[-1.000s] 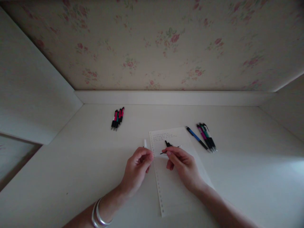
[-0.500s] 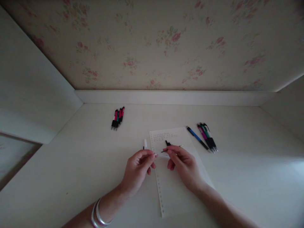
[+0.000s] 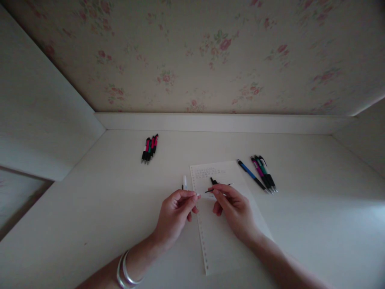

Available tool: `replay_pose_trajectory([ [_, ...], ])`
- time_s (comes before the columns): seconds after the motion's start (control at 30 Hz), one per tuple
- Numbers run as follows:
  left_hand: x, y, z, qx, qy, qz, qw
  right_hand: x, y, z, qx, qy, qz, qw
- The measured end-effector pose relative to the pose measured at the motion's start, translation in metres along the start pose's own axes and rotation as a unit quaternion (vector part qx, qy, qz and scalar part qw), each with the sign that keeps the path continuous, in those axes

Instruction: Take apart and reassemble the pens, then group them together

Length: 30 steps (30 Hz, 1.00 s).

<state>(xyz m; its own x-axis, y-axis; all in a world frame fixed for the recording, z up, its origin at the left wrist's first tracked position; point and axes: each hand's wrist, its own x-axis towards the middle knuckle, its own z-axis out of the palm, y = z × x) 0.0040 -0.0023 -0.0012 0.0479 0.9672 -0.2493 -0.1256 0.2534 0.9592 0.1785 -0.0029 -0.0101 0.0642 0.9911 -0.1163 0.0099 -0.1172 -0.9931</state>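
Note:
Over the left edge of a punched sheet of paper (image 3: 228, 228), my left hand (image 3: 176, 210) pinches a tiny pale piece (image 3: 197, 195) between thumb and fingertips; it is too small to name. Facing it, my right hand (image 3: 234, 206) grips a thin dark pen refill (image 3: 209, 190), whose left end points at the left fingertips across a small gap. Its other end (image 3: 230, 184) sticks out beyond the right fingers. Just behind the right hand, a black pen part (image 3: 213, 181) lies on the sheet, partly hidden. A white pen part (image 3: 184, 182) is behind the left hand.
A blue pen (image 3: 251, 174) lies across the sheet's right edge, beside several purple, green and white-and-black pens (image 3: 264, 174). Several red, green and black pens (image 3: 149, 148) form a group at the back left. Floral wallpaper (image 3: 192, 56) rises behind the white tabletop (image 3: 105, 208).
Both hands keep nearly the same pose, with the refill still in the right fingers and the pale piece in the left. The view has shifted very slightly.

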Motion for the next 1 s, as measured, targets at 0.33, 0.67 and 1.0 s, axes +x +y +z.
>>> replay_pose_trajectory([
  [0.33,-0.002,-0.003,-0.002,0.013,-0.01,0.002,1.0,0.0,-0.003,-0.002,-0.008,-0.018,0.002,1.0],
  [0.67,-0.003,-0.003,-0.004,0.059,-0.009,0.012,0.998,0.001,-0.009,-0.002,0.027,-0.02,0.021,0.999],
  [1.0,0.026,-0.001,-0.032,0.569,0.038,0.265,0.778,0.007,0.0,-0.004,0.103,0.019,0.045,0.993],
])
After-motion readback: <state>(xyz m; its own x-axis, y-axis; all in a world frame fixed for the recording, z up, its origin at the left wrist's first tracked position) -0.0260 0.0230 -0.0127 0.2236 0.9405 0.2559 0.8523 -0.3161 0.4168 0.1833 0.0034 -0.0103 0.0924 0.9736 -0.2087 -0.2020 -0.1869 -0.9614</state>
